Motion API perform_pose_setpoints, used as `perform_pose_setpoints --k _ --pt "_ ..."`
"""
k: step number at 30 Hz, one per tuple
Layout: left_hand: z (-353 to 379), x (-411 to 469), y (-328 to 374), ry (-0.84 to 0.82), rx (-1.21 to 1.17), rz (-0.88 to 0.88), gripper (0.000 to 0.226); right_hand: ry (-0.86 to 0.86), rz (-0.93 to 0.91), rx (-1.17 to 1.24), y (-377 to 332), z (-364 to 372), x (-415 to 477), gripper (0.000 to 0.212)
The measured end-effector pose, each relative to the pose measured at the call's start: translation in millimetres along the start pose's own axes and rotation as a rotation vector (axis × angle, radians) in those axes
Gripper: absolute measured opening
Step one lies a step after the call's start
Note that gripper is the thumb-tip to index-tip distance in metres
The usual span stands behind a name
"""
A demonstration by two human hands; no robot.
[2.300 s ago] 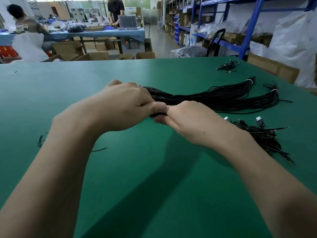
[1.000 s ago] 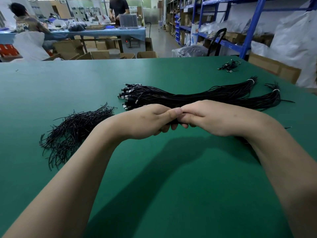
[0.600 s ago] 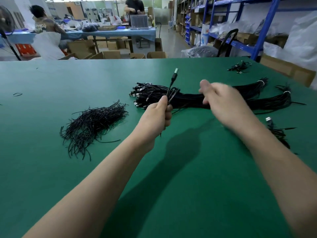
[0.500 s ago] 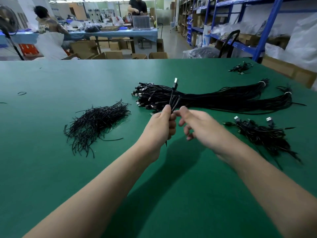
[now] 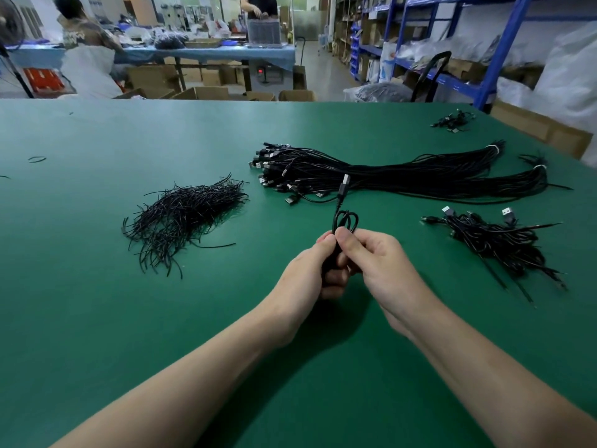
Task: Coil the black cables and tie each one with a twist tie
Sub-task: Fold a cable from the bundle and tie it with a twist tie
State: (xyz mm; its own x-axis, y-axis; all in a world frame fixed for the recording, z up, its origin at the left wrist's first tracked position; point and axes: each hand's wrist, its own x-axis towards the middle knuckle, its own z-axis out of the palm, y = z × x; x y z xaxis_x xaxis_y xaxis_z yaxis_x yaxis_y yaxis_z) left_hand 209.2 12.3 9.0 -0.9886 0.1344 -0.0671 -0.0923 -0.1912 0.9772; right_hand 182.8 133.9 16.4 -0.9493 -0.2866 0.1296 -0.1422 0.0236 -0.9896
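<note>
One folded cable [image 5: 336, 221], pinched by left hand [image 5: 310, 270] and right hand [image 5: 371, 260] together, held above the surface [image 5: 97, 318] near its centre. Risk: springy loops fan out if either pinch slackens during the reach for the twist ties [image 5: 184, 218]. Coil's long axis stands near upright; plug [image 5: 345, 184] points up, away.
</note>
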Motion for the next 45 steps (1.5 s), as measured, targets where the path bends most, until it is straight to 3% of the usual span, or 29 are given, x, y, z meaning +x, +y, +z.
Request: perform_pose_setpoints --k 2,4,6,9,11,13,18,22,26,28,32,36,45 --pt "-4 -2 -1 -0.064 0.064 0.031 0.035 0.034 -0.029 0.012 2 -1 1 0.040" --pt "-8 -6 -2 -0.048 0.308 0.088 0.046 0.084 -0.041 0.035 5 -5 4 0.034" --pt "-16 -7 1 0.058 0.551 0.172 0.055 0.151 -0.041 0.044 8 -11 8 0.033" --pt "-41 0 13 0.271 0.976 0.360 0.031 0.203 -0.003 0.054 9 -18 11 0.034" --pt "-67 7 28 0.420 1.223 0.343 0.022 0.192 0.032 0.025 11 -22 11 0.034" --pt "-98 8 41 0.549 1.402 0.204 0.025 0.166 0.059 -0.011 14 -22 11 0.033" --pt "-139 -1 50 0.610 1.543 -0.013 0.010 0.131 0.092 -0.030 17 -19 9 0.030" --pt "-143 1 45 0.616 1.570 0.026 0.006 0.115 0.104 -0.036 18 -18 9 0.030" --pt "-148 7 37 0.470 1.661 0.042 0.011 0.082 0.110 -0.039 17 -14 6 0.030" --pt "-142 12 34 0.359 1.604 0.159 0.013 0.058 0.109 -0.027 16 -13 5 0.030" --pt "-96 11 28 0.194 1.000 0.528 0.011 -0.050 0.122 0.076 11 -9 3 0.030" --pt "-62 5 15 0.146 0.535 0.533 0.008 -0.195 0.159 0.243 11 -5 1 0.028" --pt "-52 7 2 -0.021 0.408 0.513 0.006 -0.244 0.192 0.344 13 -6 0 0.028"
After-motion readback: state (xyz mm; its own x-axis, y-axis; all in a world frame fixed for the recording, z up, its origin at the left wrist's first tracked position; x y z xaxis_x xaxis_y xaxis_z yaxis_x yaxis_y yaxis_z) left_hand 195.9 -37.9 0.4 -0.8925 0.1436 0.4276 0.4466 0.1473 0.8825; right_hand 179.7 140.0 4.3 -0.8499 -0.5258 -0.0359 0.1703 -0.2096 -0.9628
